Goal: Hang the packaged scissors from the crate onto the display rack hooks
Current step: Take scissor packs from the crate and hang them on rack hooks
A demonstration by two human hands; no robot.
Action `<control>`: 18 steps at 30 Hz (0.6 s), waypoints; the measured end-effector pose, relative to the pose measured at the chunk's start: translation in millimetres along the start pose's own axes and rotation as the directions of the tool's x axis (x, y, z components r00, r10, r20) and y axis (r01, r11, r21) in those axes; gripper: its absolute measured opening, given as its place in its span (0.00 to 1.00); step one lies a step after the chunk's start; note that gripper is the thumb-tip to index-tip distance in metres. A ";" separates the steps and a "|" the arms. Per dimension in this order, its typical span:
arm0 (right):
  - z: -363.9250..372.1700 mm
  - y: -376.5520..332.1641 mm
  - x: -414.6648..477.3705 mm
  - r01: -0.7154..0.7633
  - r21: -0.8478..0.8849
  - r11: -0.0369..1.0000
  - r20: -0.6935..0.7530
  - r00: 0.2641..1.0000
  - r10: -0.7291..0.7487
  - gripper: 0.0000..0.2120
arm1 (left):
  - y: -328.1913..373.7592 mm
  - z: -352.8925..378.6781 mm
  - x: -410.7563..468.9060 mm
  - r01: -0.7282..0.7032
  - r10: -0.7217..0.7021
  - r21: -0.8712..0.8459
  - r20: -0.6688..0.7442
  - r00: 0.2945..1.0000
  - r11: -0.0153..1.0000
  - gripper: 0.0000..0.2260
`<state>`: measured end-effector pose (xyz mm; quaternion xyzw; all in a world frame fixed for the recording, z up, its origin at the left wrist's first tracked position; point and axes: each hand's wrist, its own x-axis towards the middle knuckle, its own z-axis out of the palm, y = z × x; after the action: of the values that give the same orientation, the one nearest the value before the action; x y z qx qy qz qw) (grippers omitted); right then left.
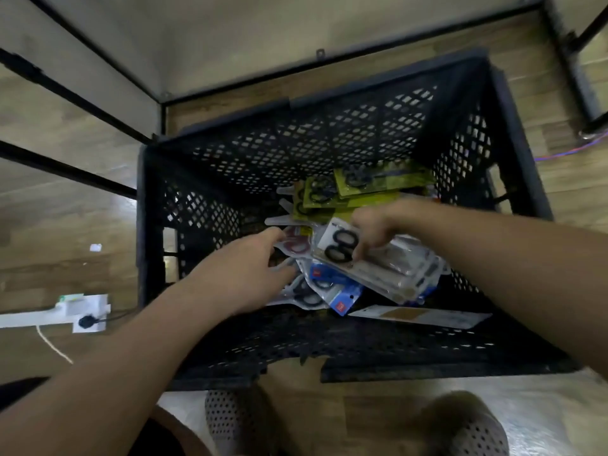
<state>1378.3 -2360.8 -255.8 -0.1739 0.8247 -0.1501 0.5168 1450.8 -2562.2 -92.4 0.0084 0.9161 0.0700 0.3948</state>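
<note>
Two perforated shoes (230,422) stand on the wooden floor (49,258) just before the black mesh crate (296,143), into which both bare arms reach. The right grip (371,232) pinches a white pack of black-handled scissors (340,246) atop the heap of packaged scissors in the crate. The left grip (250,271), fingers straight and holding nothing, touches a red-handled pack (296,246) beside it.

1. One black lattice crate (329,153) was counted.
2. Two hands were counted: a left hand (243,274) and a right hand (371,232).
3. At least three yellow-green scissor packs (365,184) were made out.
4. One red-handled scissor pack (297,247) and one black-handled scissor pack (340,246) were noted.
5. Two blue-carded packs (342,301) were counted.
</note>
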 end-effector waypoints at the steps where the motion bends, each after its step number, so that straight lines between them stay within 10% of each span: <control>1: -9.3 7.5 -7.1 0.007 0.079 0.997 0.012 1.000 -0.008 0.12 | 0.2 0.9 6.6 0.009 -0.010 0.018 0.014 1.000 1.000 0.22; 9: -61.7 -1.3 -37.6 0.146 0.777 0.612 0.012 0.969 -0.245 0.06 | -10.1 -0.6 36.9 0.131 -0.089 -0.557 0.101 0.991 0.820 0.31; 18: -65.6 1.0 -43.9 0.263 0.869 0.420 -0.092 0.918 -0.385 0.22 | -16.7 -8.2 43.9 0.065 -0.182 -0.804 -0.054 0.982 0.591 0.30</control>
<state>1336.6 -2336.0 -193.6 -0.0544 0.5529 -0.6298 0.5429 1415.3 -2576.6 -120.8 -0.2370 0.8099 0.4450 0.2999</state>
